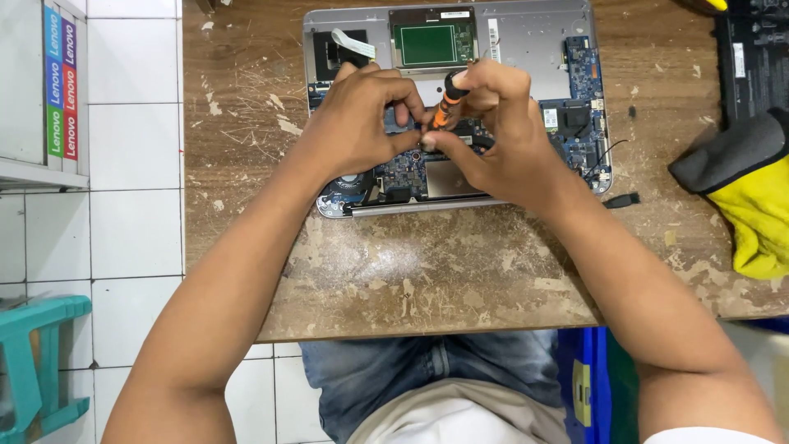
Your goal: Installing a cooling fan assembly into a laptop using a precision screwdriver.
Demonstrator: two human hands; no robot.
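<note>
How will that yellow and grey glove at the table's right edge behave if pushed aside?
The yellow and grey glove lies slumped and creased, so it is probably floppy and would bunch rather than slide whole. It looks light. The worn wooden table is rough, so it may drag; rolling seems unlikely.

Orange-and-black screwdriver (446,97), blue circuit board (581,78) with green panel (428,44) — yellow-and-grey cloth (744,193), teal stool (37,362).

I am seeing a column of small rectangular stickers (62,82) running down the white shelf edge at far left, coloured blue, purple, red and green; a thin white label (454,15) is sitting atop the opened laptop; another narrow white label (494,39) is standing upright beside its green panel.
</note>
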